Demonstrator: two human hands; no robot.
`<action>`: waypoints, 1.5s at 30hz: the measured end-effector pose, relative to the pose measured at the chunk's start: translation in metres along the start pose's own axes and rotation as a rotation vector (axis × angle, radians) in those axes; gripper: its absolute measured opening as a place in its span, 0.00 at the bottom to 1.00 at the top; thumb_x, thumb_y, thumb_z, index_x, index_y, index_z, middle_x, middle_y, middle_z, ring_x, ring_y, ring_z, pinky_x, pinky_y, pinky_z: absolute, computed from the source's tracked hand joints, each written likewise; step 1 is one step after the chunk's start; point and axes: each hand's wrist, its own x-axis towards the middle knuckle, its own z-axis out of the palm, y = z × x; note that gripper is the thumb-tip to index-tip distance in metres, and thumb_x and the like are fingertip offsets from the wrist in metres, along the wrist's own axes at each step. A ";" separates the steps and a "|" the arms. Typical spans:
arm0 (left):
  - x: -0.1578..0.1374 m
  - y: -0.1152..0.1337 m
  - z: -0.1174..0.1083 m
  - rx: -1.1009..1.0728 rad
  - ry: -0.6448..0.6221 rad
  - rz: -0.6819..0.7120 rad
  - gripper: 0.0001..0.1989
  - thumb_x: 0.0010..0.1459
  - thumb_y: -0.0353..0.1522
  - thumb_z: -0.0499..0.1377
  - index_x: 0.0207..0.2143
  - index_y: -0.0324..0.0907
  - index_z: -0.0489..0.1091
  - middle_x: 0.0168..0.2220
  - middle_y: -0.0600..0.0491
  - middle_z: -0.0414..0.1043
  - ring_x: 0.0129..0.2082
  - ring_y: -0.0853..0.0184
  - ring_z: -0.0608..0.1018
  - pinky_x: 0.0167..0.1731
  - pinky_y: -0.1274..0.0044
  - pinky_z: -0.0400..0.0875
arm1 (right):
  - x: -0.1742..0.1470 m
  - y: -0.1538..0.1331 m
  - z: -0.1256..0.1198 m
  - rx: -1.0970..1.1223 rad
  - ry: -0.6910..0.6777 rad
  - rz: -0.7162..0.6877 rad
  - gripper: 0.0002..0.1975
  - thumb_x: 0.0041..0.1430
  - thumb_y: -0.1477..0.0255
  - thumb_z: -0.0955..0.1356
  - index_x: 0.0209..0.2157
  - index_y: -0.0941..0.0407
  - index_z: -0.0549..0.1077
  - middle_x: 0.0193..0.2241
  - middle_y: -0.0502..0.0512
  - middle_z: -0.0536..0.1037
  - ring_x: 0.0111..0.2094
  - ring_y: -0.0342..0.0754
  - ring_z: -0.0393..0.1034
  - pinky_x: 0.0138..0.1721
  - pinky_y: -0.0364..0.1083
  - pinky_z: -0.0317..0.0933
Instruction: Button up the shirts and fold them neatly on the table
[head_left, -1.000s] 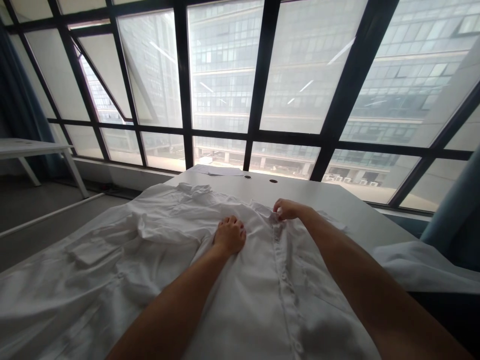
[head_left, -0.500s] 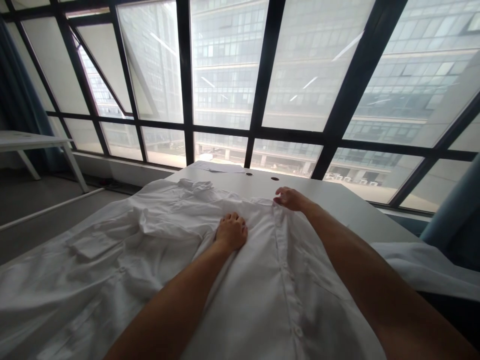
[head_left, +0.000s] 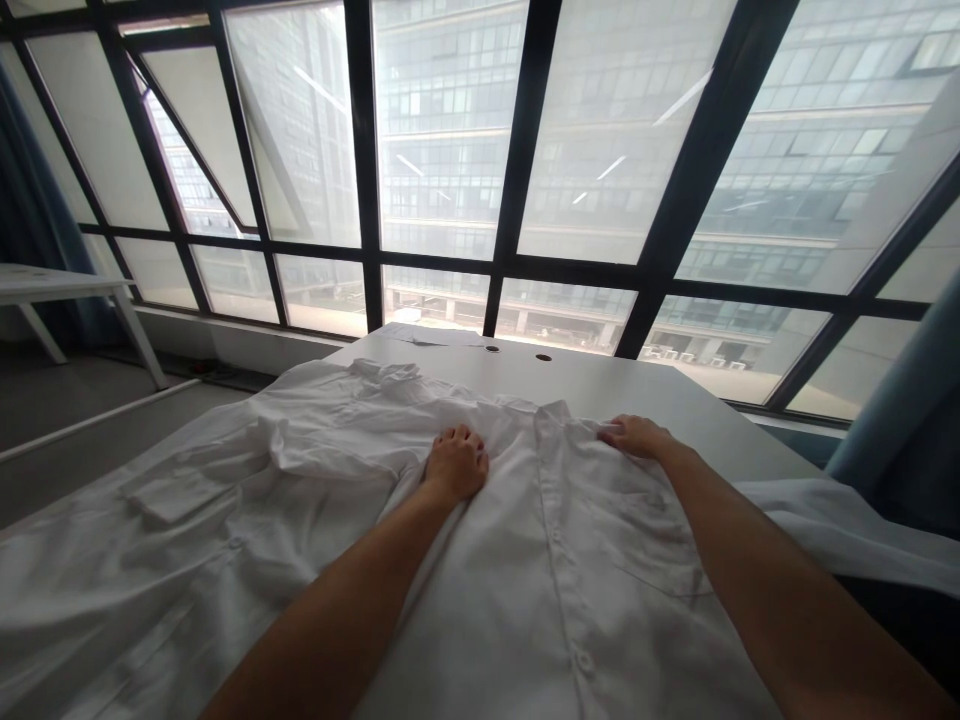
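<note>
A white lab coat (head_left: pixel 495 590) lies spread over the table, its button strip running up the middle and a patch pocket showing on the right side. On the cloth left of the strip rests my left hand (head_left: pixel 457 463), palm down, its fingers slightly bent and pressing the fabric. My right hand (head_left: pixel 634 437) pinches the coat's upper edge on the right, near the shoulder. More rumpled white cloth (head_left: pixel 180 495) with a pocket and a button lies to the left; whether it belongs to the same coat I cannot tell.
The white table (head_left: pixel 592 380) has two round cable holes and a paper-like sheet (head_left: pixel 435 336) at its far end. Beyond it stands a large framed window (head_left: pixel 450 130). Another white table (head_left: pixel 60 285) is at left. White cloth (head_left: pixel 847 520) hangs at right beside a blue curtain (head_left: pixel 900 400).
My right hand has moved right and nearer from the button strip's top, spreading the coat's right front flatter. The collar end by the strip now stands up. My left hand stays on the cloth.
</note>
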 end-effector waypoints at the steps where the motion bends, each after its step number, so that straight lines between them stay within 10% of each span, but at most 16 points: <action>1: 0.000 0.000 0.000 -0.005 0.002 -0.002 0.14 0.60 0.37 0.53 0.43 0.42 0.73 0.47 0.45 0.69 0.49 0.57 0.69 0.49 0.68 0.63 | 0.000 0.003 0.002 0.013 0.008 0.015 0.27 0.54 0.52 0.67 0.47 0.58 0.76 0.47 0.67 0.77 0.46 0.61 0.72 0.43 0.52 0.63; 12: 0.061 -0.036 -0.007 0.123 -0.037 -0.125 0.23 0.64 0.41 0.47 0.60 0.44 0.61 0.64 0.46 0.56 0.59 0.54 0.63 0.54 0.65 0.60 | -0.017 0.025 -0.013 0.169 0.095 0.059 0.18 0.50 0.65 0.71 0.43 0.58 0.76 0.43 0.60 0.79 0.42 0.52 0.73 0.39 0.43 0.63; 16: 0.104 -0.047 -0.008 0.219 -0.186 -0.007 0.24 0.64 0.45 0.47 0.54 0.43 0.68 0.55 0.45 0.70 0.57 0.54 0.67 0.58 0.59 0.52 | -0.025 0.026 -0.018 0.121 0.051 0.015 0.17 0.51 0.64 0.70 0.41 0.59 0.77 0.41 0.62 0.80 0.41 0.53 0.73 0.38 0.43 0.61; 21: 0.132 -0.064 -0.013 0.127 -0.353 0.031 0.16 0.54 0.44 0.58 0.39 0.44 0.76 0.40 0.50 0.78 0.39 0.62 0.77 0.40 0.77 0.67 | -0.034 0.037 -0.026 0.055 0.164 -0.057 0.13 0.52 0.67 0.69 0.39 0.58 0.77 0.38 0.60 0.80 0.38 0.51 0.72 0.35 0.43 0.59; 29: 0.119 -0.089 -0.044 0.129 -0.113 0.040 0.11 0.53 0.36 0.58 0.37 0.41 0.73 0.36 0.48 0.77 0.34 0.62 0.77 0.34 0.76 0.68 | -0.048 0.048 -0.029 0.028 0.178 0.076 0.11 0.53 0.67 0.68 0.35 0.57 0.77 0.36 0.61 0.80 0.37 0.52 0.72 0.32 0.44 0.57; 38: 0.103 -0.060 -0.039 -0.071 -0.402 0.200 0.21 0.51 0.48 0.56 0.32 0.41 0.75 0.31 0.52 0.76 0.30 0.65 0.75 0.28 0.79 0.65 | -0.064 0.036 -0.042 0.320 -0.043 -0.092 0.23 0.54 0.52 0.66 0.31 0.59 0.78 0.30 0.57 0.79 0.32 0.51 0.71 0.33 0.43 0.60; 45: 0.095 -0.036 -0.037 -0.072 -0.215 0.346 0.15 0.58 0.41 0.56 0.28 0.39 0.72 0.27 0.50 0.74 0.27 0.66 0.74 0.28 0.77 0.65 | -0.069 0.027 -0.038 0.243 0.063 -0.158 0.14 0.57 0.62 0.65 0.32 0.58 0.76 0.30 0.56 0.78 0.32 0.48 0.70 0.33 0.42 0.58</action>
